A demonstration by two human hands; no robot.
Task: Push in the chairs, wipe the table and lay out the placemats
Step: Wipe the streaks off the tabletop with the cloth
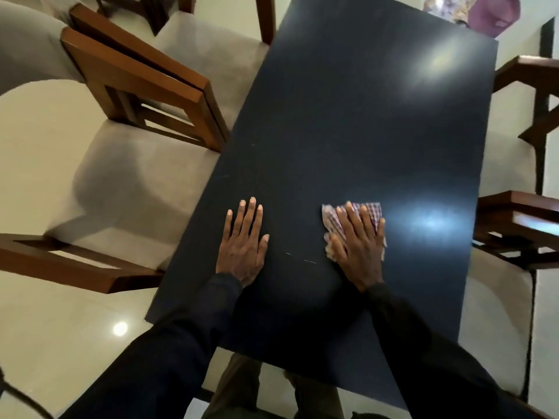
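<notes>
Tabletop (348,131): dark, glossy, two light glares on it. Checked cloth (370,211): near its close end, under my right hand (358,246), fingers straight, pressing flat. My left hand (243,243) rests spread, palm down, apart to the left; grey-seated wooden chair (127,182) at the left edge.

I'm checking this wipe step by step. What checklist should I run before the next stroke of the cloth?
1. Cloth under control: ok, the right hand presses flat on the checked cloth.
2. Brace: ok, the left hand lies flat on the table, apart from the cloth.
3. Marks gone: not ok, a pale streak shows between the hands.
4. Chairs in: not ok, the left chair has most of its seat outside the table edge.
5. Cloth damp: cannot tell.
</notes>
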